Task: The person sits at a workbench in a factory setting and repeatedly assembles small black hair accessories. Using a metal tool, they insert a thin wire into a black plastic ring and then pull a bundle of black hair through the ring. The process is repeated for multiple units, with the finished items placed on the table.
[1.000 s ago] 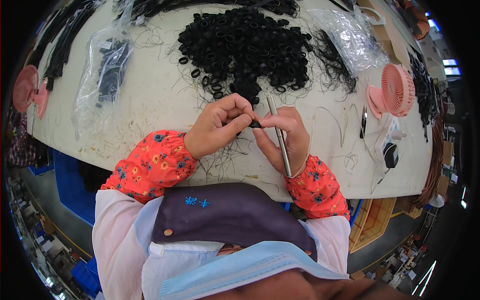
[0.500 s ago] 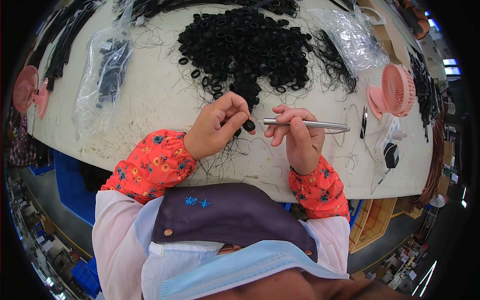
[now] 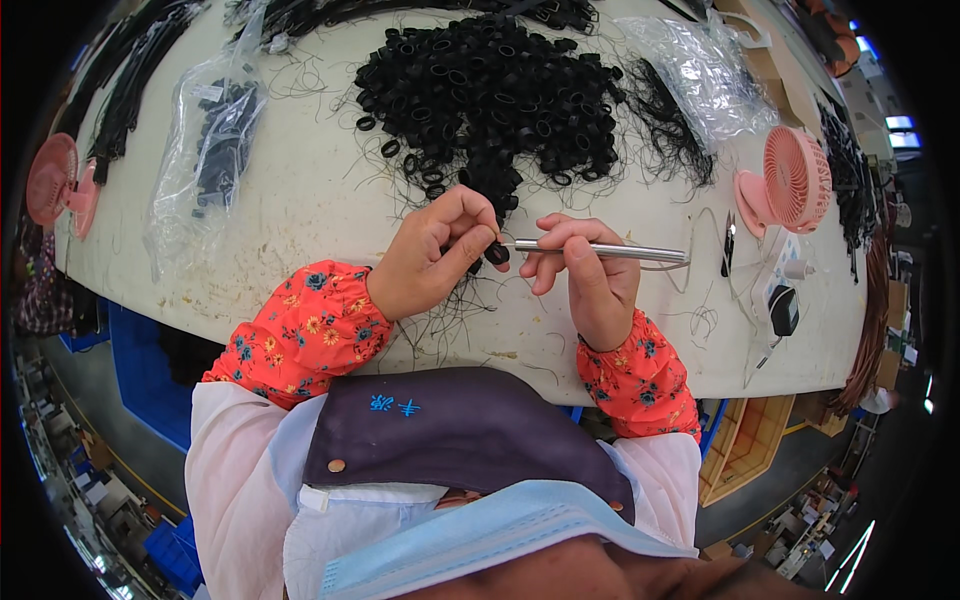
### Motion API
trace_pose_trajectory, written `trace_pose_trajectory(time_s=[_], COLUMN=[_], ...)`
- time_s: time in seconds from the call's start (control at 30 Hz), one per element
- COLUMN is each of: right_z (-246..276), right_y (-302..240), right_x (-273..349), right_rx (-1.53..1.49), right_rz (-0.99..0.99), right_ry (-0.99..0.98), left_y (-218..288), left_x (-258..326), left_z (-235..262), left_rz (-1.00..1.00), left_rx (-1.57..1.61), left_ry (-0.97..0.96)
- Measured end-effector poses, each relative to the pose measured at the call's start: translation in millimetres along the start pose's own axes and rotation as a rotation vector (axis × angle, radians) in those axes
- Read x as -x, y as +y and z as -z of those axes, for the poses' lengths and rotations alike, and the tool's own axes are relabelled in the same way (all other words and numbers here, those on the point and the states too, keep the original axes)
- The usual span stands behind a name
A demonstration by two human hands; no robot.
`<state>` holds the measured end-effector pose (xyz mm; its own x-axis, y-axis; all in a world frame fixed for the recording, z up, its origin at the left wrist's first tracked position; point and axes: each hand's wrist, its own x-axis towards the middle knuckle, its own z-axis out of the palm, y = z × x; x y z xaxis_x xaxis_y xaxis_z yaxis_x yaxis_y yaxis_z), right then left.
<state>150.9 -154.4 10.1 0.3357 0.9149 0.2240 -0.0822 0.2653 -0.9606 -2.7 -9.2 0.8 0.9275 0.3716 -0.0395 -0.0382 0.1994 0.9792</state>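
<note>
Between the thumb and fingertips of my left hand is a small black belt loop, its round opening in view. My right hand grips a slim silver pen-shaped tool with a cord at its rear end. The tool lies nearly level, and its thin tip reaches the upper edge of the loop; whether it touches I cannot tell. Just beyond my hands rises a big heap of black belt loops, with loose black threads scattered on the white table around it.
A clear plastic bag with black pieces lies at the left, another clear bag at the far right. Pink fans stand on both sides. Black-handled snips, a power strip and a black plug are at the right.
My right hand has shifted slightly left, bringing the tool's tip up to the belt loop. My left hand stays in place with the loop.
</note>
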Motion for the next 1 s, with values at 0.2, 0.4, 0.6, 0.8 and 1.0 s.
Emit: trace_pose_trajectory(time_s=[0.2, 0.4, 0.6, 0.8, 1.0], right_z=[0, -14, -8, -3, -7], right_y=[1, 8, 7, 4, 5], right_x=[1, -7, -8, -9, -10], right_rx=[0.036, 0.78, 0.817, 0.836, 0.871], right_rz=[0.006, 0.36, 0.415, 0.483, 0.482], right_ry=[0.044, 0.068, 0.117, 0.052, 0.034], left_y=[-3, -7, 9, -1, -4], left_x=[0, 0, -1, -6, -4], left_z=[-1, -1, -7, 6, -2], left_rz=[-0.043, -0.091, 0.032, 0.056, 0.032], left_rx=[0.015, -0.184, 0.012, -0.102, 0.078], left_ry=[0.023, 0.043, 0.054, -0.012, -0.018])
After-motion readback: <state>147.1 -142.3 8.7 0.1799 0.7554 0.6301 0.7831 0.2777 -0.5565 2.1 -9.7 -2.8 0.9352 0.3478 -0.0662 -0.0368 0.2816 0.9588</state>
